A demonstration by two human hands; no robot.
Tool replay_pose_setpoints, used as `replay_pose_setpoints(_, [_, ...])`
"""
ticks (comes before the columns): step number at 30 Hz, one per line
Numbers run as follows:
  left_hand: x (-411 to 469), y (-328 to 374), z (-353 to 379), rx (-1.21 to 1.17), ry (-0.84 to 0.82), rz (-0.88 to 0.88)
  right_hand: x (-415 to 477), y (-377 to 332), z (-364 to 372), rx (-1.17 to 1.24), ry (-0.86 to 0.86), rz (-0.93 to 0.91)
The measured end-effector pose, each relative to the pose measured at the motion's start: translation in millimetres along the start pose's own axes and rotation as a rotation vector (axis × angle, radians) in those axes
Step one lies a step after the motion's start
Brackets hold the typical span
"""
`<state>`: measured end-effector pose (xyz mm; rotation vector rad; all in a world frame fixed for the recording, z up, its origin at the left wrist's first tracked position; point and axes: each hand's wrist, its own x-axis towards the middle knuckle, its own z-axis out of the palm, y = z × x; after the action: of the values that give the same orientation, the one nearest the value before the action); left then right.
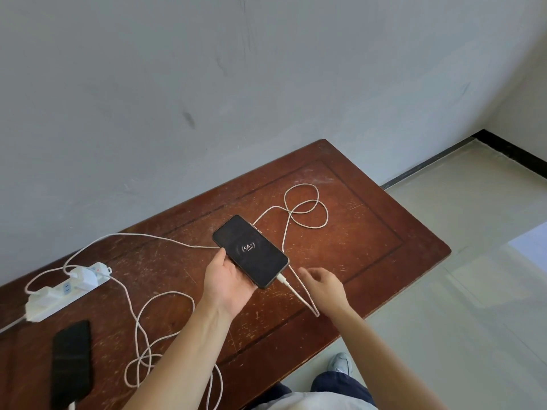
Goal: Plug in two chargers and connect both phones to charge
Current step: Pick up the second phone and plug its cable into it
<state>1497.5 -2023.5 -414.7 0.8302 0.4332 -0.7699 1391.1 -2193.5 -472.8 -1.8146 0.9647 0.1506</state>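
Note:
My left hand [226, 284] holds a black phone [250, 251] above the brown table [370, 232]; its screen shows a charging ring with 54%. A white cable [305, 208] is plugged into the phone's near end and loops across the table. My right hand [324, 284] hovers open just right of that plug, holding nothing. A second black phone [71, 361] lies screen-dark at the near left, with a white plug at its near end. Two white chargers [84, 276] sit in the white power strip [63, 291] at the left.
A second white cable [142, 344] coils on the table between the strip and my left arm. The table stands against a grey wall. Pale tiled floor [473, 276] lies to the right, and a shoe [340, 363] shows below the table edge.

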Motion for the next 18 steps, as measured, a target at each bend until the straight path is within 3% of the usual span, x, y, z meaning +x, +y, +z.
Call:
replay_pose_setpoints(2, [3,-1,-6,0.043,0.044,0.005,9,19,11,-0.232,-0.020,0.022])
replay_pose_setpoints(5, [9,-3,-16,0.131,0.091,-0.003,18,40,25,-0.347,-0.030,0.043])
replay_pose_setpoints(14, [48,-32,-31,0.206,0.273,-0.107,48,56,-7,-0.089,0.187,0.044])
replay_pose_setpoints(18, [67,-51,-18,0.221,0.323,-0.158,64,65,-23,-0.096,0.222,0.051])
